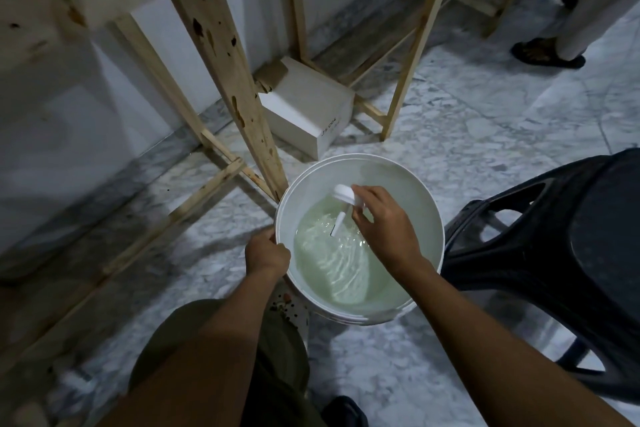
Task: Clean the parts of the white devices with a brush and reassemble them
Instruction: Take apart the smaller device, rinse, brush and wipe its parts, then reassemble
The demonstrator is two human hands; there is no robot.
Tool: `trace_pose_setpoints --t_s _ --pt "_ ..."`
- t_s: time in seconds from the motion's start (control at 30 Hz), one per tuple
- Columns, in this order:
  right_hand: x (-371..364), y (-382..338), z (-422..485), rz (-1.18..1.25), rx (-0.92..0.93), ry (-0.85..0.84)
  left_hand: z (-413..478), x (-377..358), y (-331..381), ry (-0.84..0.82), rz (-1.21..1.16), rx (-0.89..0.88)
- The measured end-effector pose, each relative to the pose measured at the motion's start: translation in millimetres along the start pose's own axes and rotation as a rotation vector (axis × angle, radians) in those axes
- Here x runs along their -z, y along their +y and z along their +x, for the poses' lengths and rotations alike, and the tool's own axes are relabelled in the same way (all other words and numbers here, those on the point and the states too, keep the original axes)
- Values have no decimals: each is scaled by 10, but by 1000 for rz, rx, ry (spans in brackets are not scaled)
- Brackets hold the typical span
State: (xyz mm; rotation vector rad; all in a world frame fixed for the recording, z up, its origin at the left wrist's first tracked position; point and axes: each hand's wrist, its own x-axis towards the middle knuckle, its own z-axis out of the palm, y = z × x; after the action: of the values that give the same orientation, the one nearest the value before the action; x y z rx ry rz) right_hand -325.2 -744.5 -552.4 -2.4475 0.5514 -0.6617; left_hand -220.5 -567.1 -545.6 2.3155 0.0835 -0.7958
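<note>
Marble floor (485,135), head view: a white bucket (360,157) of water. The left grip (266,251) clasps its rim; the right grip (384,222) pinches a white device part (346,192) just above the water. Wet fingers could let the part slip and sink

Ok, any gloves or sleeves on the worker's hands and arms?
No. The left hand and right hand are bare, without gloves. Both forearms are uncovered as far as the picture shows; no sleeve, watch or band is visible.
</note>
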Motion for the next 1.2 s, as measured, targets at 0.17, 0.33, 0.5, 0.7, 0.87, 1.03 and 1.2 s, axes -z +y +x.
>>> trace_pose_setpoints --t_s 0.17,0.33,0.5,0.7,0.87,1.03,1.2 --pt "-35 -11 -73 17 1 -12 7 -5 -5 -5 -7 8" --pt "-66 -34 -149 55 -41 -7 -4 -8 -8 3 -18 -3" --pt "-58 -35 -166 62 -43 18 -8 -9 -10 0 -17 6" --pt "-63 16 -215 45 -59 30 13 -26 -15 -6 -9 10" --pt "-6 -53 -161 196 -369 4 32 -22 -25 -18 -6 11" --pt "219 -297 31 557 -785 2 -116 67 130 -21 91 -87" --pt "464 -579 265 865 -955 -96 -435 278 396 -132 92 -341"
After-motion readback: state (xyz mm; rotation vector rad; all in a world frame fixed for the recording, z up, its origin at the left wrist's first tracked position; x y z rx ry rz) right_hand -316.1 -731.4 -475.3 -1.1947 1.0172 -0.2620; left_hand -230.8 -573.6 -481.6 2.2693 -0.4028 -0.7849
